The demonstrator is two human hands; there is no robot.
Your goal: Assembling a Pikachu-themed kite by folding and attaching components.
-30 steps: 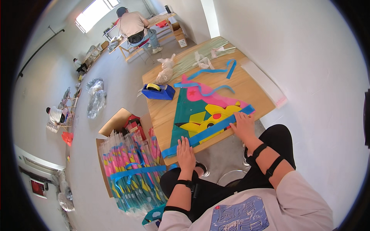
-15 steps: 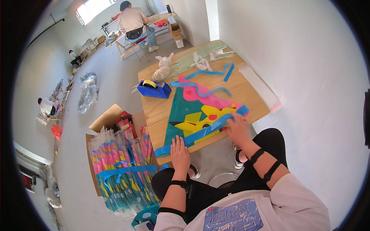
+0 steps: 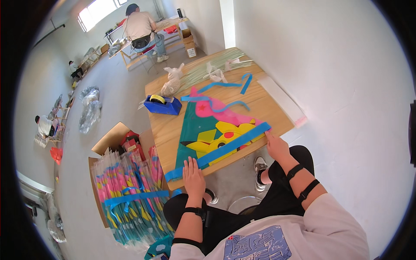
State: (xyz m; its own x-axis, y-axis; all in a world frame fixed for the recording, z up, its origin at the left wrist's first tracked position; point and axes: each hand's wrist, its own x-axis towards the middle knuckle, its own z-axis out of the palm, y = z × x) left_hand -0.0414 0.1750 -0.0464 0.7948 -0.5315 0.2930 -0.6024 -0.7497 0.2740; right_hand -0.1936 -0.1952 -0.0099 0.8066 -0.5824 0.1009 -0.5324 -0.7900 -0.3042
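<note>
A folded plastic kite (image 3: 197, 125) in green, pink and yellow, printed with a cartoon figure, lies on the wooden table (image 3: 160, 143). A wide blue ribbon (image 3: 229, 147) runs straight along its near edge. My left hand (image 3: 193, 177) rests on the ribbon near its left end, fingers stretched out flat. My right hand (image 3: 278, 146) is at the ribbon's right end by the kite's corner, its fingers bent and closed together there; their tips are partly hidden. A narrower blue strip (image 3: 238, 104) curls over the kite's far, pink part.
Left on the table stands a blue tape dispenser (image 3: 163, 105), with a tied plastic bag (image 3: 172, 82) behind it. Thin pale rods (image 3: 216, 65) lie at the far edge. A carton (image 3: 113, 135) and many bagged kites (image 3: 130, 195) stand at left. A person (image 3: 141, 30) sits farther off.
My right hand has slid off the ribbon's face to its right end, down and to the right. My left hand stays on the ribbon. The whole view has shifted slightly.
</note>
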